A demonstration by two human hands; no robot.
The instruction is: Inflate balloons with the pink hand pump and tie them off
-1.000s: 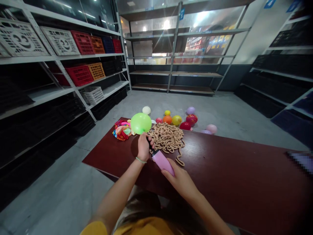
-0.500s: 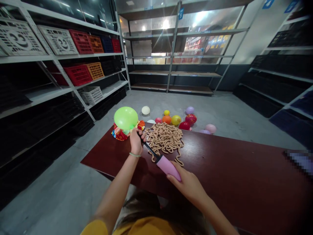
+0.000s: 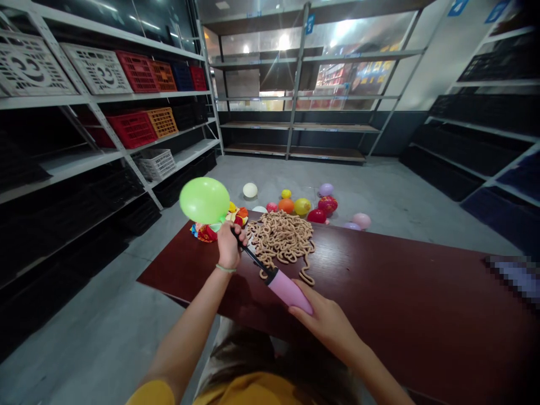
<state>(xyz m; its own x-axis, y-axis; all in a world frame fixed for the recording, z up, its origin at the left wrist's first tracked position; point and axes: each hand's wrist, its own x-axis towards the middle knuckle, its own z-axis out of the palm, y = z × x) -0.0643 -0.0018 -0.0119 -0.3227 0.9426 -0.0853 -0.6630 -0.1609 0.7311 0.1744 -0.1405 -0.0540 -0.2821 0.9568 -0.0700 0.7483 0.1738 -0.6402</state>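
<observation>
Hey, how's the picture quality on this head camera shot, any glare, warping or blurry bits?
Head view: strong glare and star-shaped flares from the ceiling lights at the back; wide-angle warping bends the shelving outward at the edges; a pixelated patch covers part of the table; the green balloon, pink pump and both hands look sharp; side shelves sit in deep shadow.

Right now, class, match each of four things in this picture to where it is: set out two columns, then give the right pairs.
Things:
1. green balloon
2. pink hand pump
3. tan chain pile
4. orange balloon

Places:
A. on the floor beyond the table
B. gripped by the right hand
C. lying on the table
D. held at its neck by the left hand

Pairs: 1-D, 2-B, 3-C, 4-A
</observation>
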